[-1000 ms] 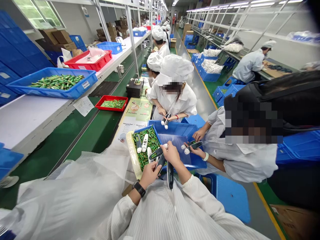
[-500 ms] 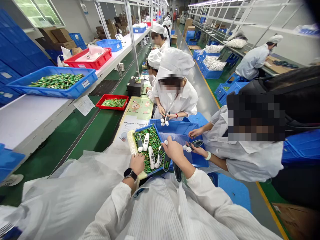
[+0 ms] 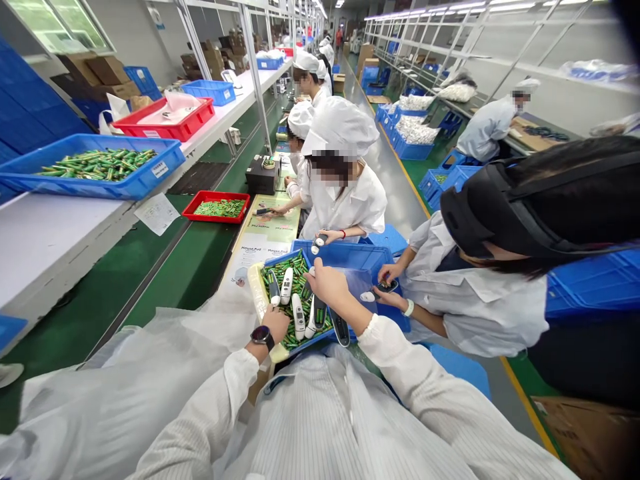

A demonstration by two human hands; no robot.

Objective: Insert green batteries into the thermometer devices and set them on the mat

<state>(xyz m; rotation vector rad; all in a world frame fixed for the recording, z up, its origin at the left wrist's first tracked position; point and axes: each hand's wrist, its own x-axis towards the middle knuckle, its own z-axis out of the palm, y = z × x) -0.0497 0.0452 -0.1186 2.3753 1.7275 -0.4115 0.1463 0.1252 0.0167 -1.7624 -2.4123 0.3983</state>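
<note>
A blue bin (image 3: 305, 346) full of green batteries (image 3: 295, 270) stands in front of me, with several white and black handheld devices (image 3: 299, 316) lying on the batteries. My left hand (image 3: 275, 324), a watch on its wrist, rests at the bin's near left edge with its fingers curled; what they hold, if anything, is hidden. My right hand (image 3: 329, 283) is over the bin's right side, fingers pinched on a white-ended device (image 3: 311, 272) that is mostly hidden behind them. Below that hand, dark devices with open battery slots (image 3: 341, 328) lie at the bin's right edge.
A larger blue bin (image 3: 350, 252) adjoins on the far right side. Across it one person (image 3: 340, 180) holds a device; at the right another person (image 3: 465, 287) handles one too. A red tray (image 3: 216, 207) of batteries stands beyond. A shelf (image 3: 60, 227) runs along the left.
My right hand has moved left and slightly up over the bin. The person across has stretched one arm left with a device. The person at the right has leaned in, and the view has shifted.
</note>
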